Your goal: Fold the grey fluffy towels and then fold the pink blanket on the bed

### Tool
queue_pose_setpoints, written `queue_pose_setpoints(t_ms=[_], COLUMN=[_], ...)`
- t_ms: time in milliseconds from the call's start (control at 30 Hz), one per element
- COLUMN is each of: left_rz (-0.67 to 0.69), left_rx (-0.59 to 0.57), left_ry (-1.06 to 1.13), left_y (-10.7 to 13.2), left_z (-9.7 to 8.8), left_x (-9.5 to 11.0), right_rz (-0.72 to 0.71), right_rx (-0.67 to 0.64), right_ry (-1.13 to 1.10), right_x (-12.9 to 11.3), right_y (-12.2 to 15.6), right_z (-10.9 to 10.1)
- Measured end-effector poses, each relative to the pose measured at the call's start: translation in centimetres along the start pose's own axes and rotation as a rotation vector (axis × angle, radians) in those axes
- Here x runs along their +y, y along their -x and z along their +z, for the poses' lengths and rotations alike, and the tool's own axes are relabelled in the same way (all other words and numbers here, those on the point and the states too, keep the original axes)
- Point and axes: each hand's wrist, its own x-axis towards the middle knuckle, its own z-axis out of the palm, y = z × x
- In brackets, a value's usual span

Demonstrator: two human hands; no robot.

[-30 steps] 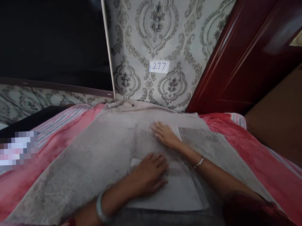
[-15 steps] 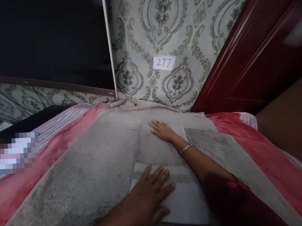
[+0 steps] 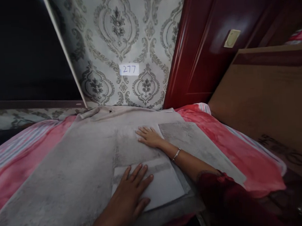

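Observation:
My left hand [image 3: 132, 193] lies palm down, fingers spread, on a flat white piece [image 3: 164, 189] with a grey band along its far edge. Farther away, my right hand [image 3: 149, 137] is laid flat with its fingers apart on a folded grey panel [image 3: 132, 150]. A bracelet [image 3: 176, 154] circles the right wrist, and the sleeve is dark red. Beneath both hands spreads a large mottled grey cloth-like sheet [image 3: 75, 166], and another grey part [image 3: 182, 135] of it shows right of my right hand. What lies under the palms is hidden.
A pink and striped blanket [image 3: 225, 146] shows on both sides of the grey sheet. Behind stands a patterned wall with a paper label [image 3: 129, 69] reading 277. A dark screen [image 3: 25, 55] is at left; a red door [image 3: 200, 51] and a large cardboard box [image 3: 263, 104] are at right.
The view has turned to the right, so more of the door and cardboard box shows. Both hands stay flat at about the same spots on the grey sheet and white piece.

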Motion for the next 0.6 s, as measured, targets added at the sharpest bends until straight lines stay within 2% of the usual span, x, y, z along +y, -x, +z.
queue_pose_setpoints(t_ms=[133, 267, 500, 600], left_rz=[0.047, 0.074, 0.119, 0.125], left_rx=[0.034, 0.073, 0.086, 0.082], left_ry=[-0.095, -0.151, -0.212, -0.187], left_y=[-0.2, -0.6, -0.8, -0.6], left_z=[-0.1, -0.2, 0.1, 0.3], left_x=[-0.4, -0.8, -1.4, -1.9], right_rz=[0.225, 0.463, 1.001, 1.107], right_rx=[0.022, 0.144, 0.361, 0.354], right_ry=[-0.033, -0.052, -0.026, -0.087], right_x=[3.8, 8.4, 16.2, 18.6], right_y=[2.5, 6.3, 19.2, 23.3], right_z=[-0.3, -1.6, -4.2, -4.5])
